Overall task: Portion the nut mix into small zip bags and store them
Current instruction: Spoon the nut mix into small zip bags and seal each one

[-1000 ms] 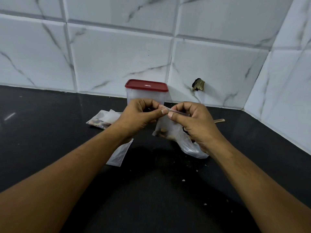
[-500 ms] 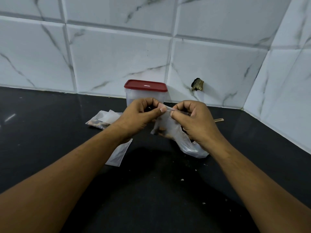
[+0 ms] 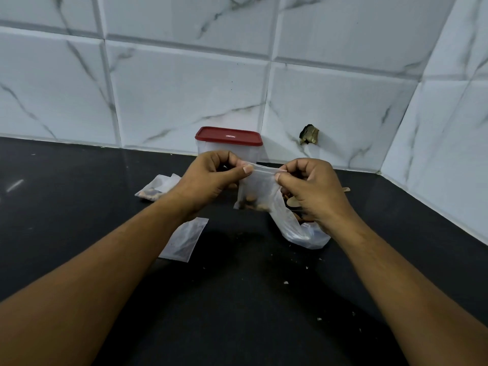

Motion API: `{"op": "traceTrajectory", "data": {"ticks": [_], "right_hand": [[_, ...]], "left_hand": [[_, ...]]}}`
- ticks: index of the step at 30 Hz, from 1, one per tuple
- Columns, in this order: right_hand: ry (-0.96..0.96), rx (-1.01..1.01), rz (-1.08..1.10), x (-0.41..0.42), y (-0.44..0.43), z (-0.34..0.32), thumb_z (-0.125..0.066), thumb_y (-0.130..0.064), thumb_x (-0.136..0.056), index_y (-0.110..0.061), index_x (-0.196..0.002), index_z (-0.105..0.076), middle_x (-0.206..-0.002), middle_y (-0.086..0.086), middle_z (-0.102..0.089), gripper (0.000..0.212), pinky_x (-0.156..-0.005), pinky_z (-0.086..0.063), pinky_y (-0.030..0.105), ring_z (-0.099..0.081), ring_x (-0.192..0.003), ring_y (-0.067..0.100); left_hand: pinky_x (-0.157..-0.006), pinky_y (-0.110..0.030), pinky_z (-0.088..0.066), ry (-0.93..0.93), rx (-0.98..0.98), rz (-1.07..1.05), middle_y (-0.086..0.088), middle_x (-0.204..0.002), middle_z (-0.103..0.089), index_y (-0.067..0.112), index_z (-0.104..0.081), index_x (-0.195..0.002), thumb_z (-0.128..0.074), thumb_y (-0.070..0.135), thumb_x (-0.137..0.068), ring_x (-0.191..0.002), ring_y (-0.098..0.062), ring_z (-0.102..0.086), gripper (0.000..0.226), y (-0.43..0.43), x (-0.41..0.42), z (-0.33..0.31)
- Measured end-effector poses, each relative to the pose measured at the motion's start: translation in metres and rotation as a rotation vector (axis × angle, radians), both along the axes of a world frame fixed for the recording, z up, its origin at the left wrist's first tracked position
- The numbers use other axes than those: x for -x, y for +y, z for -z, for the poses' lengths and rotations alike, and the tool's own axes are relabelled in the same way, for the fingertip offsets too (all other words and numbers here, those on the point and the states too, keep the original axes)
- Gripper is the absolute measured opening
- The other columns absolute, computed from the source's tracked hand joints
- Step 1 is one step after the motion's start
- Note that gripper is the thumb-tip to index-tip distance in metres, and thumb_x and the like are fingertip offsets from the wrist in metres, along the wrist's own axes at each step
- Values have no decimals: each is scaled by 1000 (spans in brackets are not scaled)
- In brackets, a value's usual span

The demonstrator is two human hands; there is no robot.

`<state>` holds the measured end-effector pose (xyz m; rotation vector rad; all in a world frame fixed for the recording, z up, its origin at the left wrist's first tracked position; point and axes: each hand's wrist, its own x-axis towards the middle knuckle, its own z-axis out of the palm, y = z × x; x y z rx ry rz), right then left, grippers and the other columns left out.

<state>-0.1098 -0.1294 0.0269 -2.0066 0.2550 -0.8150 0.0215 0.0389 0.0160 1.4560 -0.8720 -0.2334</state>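
1. Black countertop point(image 3: 79, 207) runs back to a wall of white marble-veined tiles point(image 3: 184, 88); one tile has a dark broken hole point(image 3: 309, 134), up and to the right of the grip.
2. Both forearms reach in from the near edge and meet over the middle of the counter; the left hand point(image 3: 208, 178) and the right hand point(image 3: 314, 188) share one small zip bag point(image 3: 260, 188).
3. The left hand pinches the left end of the bag's top strip between thumb and forefinger, its other fingers curled in; the right hand pinches the right end the same way; the strip is stretched taut between the two pinches.
4. The bag hangs down from the grip, clear of the counter; a few brown nuts point(image 3: 253, 200) sit in its bottom; whether the zip is sealed I cannot tell.
5. Straight behind the grip, against the wall, stands a clear container point(image 3: 229, 151) with a red lid point(image 3: 228, 136) on it; the left hand's knuckles hide part of its front.
6. Below and right of the grip, under the right hand and wrist, lies a larger crumpled clear bag point(image 3: 301, 231) on the counter; its contents are mostly hidden.
7. Just past the right hand, the end of a wooden stick point(image 3: 346, 189) shows.
8. Left of the grip, beyond the left wrist, lie filled bags point(image 3: 155, 188) with brown contents; nearer, under the left forearm, a flat bag point(image 3: 184, 239) lies on the counter.
9. Pale crumbs point(image 3: 285, 282) dot the counter on the near side of the grip.
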Motion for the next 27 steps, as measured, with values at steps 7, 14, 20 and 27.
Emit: {"op": "traceTrajectory", "data": {"ticks": [7, 14, 20, 27], "right_hand": [[-25, -59, -33, -2, -2, 1, -73, -18, -95, -16, -95, -75, -80, 9, -73, 3, -64, -55, 25, -63, -65, 11], [-48, 27, -7, -7, 2, 14, -68, -12, -98, -21, -108, -66, -86, 3, -74, 14, -60, -52, 22, -63, -61, 8], [-35, 223, -20, -8, 7, 19, -71, -18, -97, -25, -107, -69, -82, -5, -70, 13, -75, -61, 42, -67, -70, 16], [71, 344, -168, -13, 31, 32, -73, -19, -95, -27, -110, -70, -82, -7, -67, 17, -72, -59, 34, -65, -73, 12]], "left_hand": [[-70, -26, -58, 93, 85, 17, -5, -87, -71, 8, -64, -84, -77, 16, -88, -77, -12, -67, 15, 2, -4, -1], [-63, -29, -58, 120, 97, -49, -13, -88, -71, 7, -68, -95, -75, 14, -91, -73, -17, -65, 12, 7, -15, 1], [-57, -24, -56, 158, 69, -264, -12, -88, -77, 13, -67, -87, -78, 15, -89, -68, -15, -64, 12, 19, -35, 6], [-57, -28, -59, 310, 108, -503, -11, -89, -71, 11, -56, -95, -74, 8, -92, -66, -16, -67, 18, 36, -61, 17]]}}
